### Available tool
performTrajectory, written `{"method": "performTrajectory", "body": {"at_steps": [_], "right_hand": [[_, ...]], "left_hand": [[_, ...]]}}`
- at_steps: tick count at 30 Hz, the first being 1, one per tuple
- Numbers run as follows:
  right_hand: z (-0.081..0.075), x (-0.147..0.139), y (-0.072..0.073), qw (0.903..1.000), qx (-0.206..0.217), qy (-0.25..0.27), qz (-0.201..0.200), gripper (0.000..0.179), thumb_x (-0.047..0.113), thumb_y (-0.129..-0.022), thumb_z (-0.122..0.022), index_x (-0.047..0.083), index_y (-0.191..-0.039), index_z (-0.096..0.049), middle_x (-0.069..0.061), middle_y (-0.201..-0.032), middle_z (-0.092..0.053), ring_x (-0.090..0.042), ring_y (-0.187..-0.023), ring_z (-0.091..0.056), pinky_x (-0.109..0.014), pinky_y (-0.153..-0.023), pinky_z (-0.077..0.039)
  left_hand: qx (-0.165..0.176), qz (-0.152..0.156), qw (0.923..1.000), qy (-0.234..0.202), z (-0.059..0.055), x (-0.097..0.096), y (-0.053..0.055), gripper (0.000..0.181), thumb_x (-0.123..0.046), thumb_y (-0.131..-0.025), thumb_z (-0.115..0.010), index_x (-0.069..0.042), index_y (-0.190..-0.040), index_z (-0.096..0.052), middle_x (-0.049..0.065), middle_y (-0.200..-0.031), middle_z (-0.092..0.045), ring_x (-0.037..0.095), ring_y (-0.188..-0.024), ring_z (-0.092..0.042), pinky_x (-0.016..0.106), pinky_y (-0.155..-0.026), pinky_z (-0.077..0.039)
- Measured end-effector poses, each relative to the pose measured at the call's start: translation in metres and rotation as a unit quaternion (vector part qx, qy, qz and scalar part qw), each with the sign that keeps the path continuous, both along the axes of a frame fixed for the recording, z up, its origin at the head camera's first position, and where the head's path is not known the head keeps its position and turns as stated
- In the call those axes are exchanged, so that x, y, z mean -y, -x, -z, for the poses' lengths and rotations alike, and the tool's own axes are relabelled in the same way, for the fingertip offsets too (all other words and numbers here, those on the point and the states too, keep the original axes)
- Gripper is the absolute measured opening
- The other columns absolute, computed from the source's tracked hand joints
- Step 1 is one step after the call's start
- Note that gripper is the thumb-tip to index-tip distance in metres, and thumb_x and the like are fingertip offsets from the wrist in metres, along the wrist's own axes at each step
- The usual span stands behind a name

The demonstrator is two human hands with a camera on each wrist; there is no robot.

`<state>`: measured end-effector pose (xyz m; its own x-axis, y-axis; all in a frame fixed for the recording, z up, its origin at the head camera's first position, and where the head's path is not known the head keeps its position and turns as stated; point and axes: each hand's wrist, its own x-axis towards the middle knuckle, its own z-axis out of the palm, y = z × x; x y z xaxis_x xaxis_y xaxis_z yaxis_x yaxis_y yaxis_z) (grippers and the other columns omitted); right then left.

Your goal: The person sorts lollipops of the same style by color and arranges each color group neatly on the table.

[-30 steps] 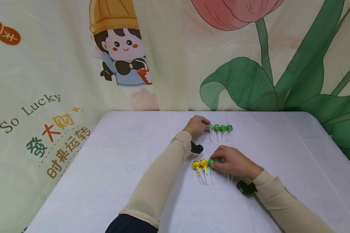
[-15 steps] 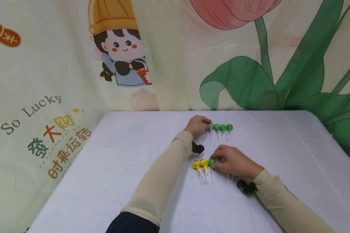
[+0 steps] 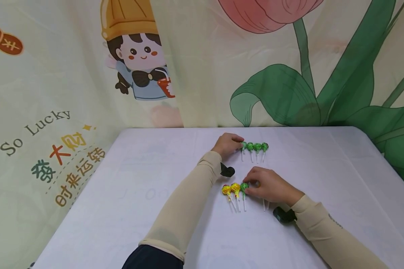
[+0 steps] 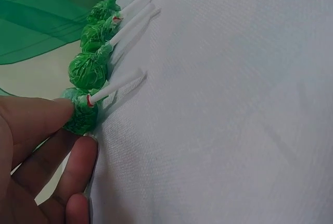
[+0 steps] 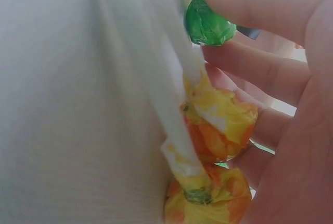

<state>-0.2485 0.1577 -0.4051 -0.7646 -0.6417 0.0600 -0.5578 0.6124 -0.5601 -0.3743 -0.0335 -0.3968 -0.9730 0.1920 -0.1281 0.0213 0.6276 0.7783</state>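
My left hand (image 3: 227,145) pinches the head of a green-wrapped lollipop (image 4: 82,115) at the left end of the back row. Beside it, several more green lollipops (image 3: 257,148) lie with their white sticks toward me. Nearer, my right hand (image 3: 272,186) pinches a green lollipop (image 5: 209,25) between thumb and fingers. Two yellow lollipops (image 3: 235,188) lie just left of that one. Under the right palm, two yellow-orange lollipops (image 5: 221,125) show in the right wrist view; in the head view the hand hides their heads and only their sticks stick out.
A white cloth covers the table (image 3: 121,179). Behind it hangs a printed backdrop (image 3: 202,74) with a cartoon figure and a large flower. Black wrist cameras (image 3: 284,215) are strapped below both hands.
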Motion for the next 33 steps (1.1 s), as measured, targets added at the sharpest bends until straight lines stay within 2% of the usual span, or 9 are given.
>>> {"method": "performTrajectory", "body": {"at_steps": [6,8,12,15,20,28,33], "right_hand": [[0.002,-0.002,0.001,1.0,0.002,0.001,0.009,0.023,0.028,-0.086,-0.081,0.017,-0.106,-0.076,0.011,-0.099,-0.061,-0.009,-0.092,-0.057,-0.034,-0.082,-0.051],[0.003,-0.002,0.001,0.9999,0.004,0.005,0.009,0.022,0.028,-0.086,-0.081,0.017,-0.105,-0.076,0.012,-0.098,-0.061,-0.009,-0.091,-0.057,-0.034,-0.082,-0.051],[0.004,0.0,0.002,0.9997,0.015,0.017,0.003,0.022,0.029,-0.087,-0.08,0.018,-0.105,-0.075,0.012,-0.099,-0.061,-0.01,-0.091,-0.057,-0.034,-0.083,-0.05],[0.004,0.0,0.002,0.9995,0.024,0.019,0.006,0.022,0.029,-0.087,-0.08,0.018,-0.105,-0.074,0.012,-0.098,-0.062,-0.011,-0.091,-0.057,-0.035,-0.084,-0.05],[0.004,-0.001,0.004,0.9992,0.033,0.013,0.02,0.022,0.028,-0.087,-0.08,0.017,-0.104,-0.073,0.011,-0.098,-0.062,-0.01,-0.092,-0.057,-0.036,-0.086,-0.05],[0.005,-0.001,0.004,0.9979,0.055,0.016,0.03,0.022,0.028,-0.087,-0.08,0.018,-0.105,-0.071,0.01,-0.099,-0.062,-0.013,-0.092,-0.056,-0.036,-0.086,-0.051],[0.005,-0.001,0.003,0.9978,0.054,0.023,0.03,0.021,0.026,-0.088,-0.08,0.017,-0.105,-0.071,0.01,-0.099,-0.063,-0.013,-0.092,-0.056,-0.037,-0.086,-0.051]], "left_hand": [[0.01,0.011,0.9995,-0.029,-0.004,0.002,-0.002,0.032,-0.022,-0.097,-0.068,-0.01,-0.126,-0.07,0.0,-0.103,-0.071,0.013,-0.087,-0.064,0.028,-0.077,-0.048],[0.007,0.016,0.9994,-0.029,-0.004,0.005,-0.002,0.033,-0.023,-0.097,-0.066,-0.008,-0.127,-0.069,0.003,-0.1,-0.072,0.014,-0.088,-0.065,0.027,-0.077,-0.046],[0.011,0.003,0.9994,-0.033,0.0,0.013,-0.001,0.032,-0.025,-0.098,-0.063,-0.008,-0.125,-0.07,0.007,-0.096,-0.073,0.017,-0.09,-0.064,0.029,-0.081,-0.046],[0.024,-0.002,0.9989,-0.04,0.003,0.019,-0.002,0.031,-0.028,-0.099,-0.062,-0.011,-0.123,-0.071,0.005,-0.098,-0.072,0.017,-0.093,-0.064,0.032,-0.085,-0.047],[0.031,0.005,0.9983,-0.049,0.004,0.027,-0.006,0.031,-0.031,-0.1,-0.061,-0.013,-0.122,-0.071,0.003,-0.101,-0.072,0.017,-0.097,-0.064,0.035,-0.088,-0.047],[0.036,0.021,0.9972,-0.063,0.0,0.039,-0.015,0.034,-0.031,-0.099,-0.061,-0.011,-0.125,-0.069,0.004,-0.107,-0.071,0.017,-0.095,-0.065,0.034,-0.086,-0.047],[0.046,0.03,0.9964,-0.064,-0.005,0.045,-0.024,0.034,-0.028,-0.099,-0.062,-0.01,-0.126,-0.069,0.003,-0.108,-0.07,0.018,-0.096,-0.066,0.035,-0.086,-0.047]]}}
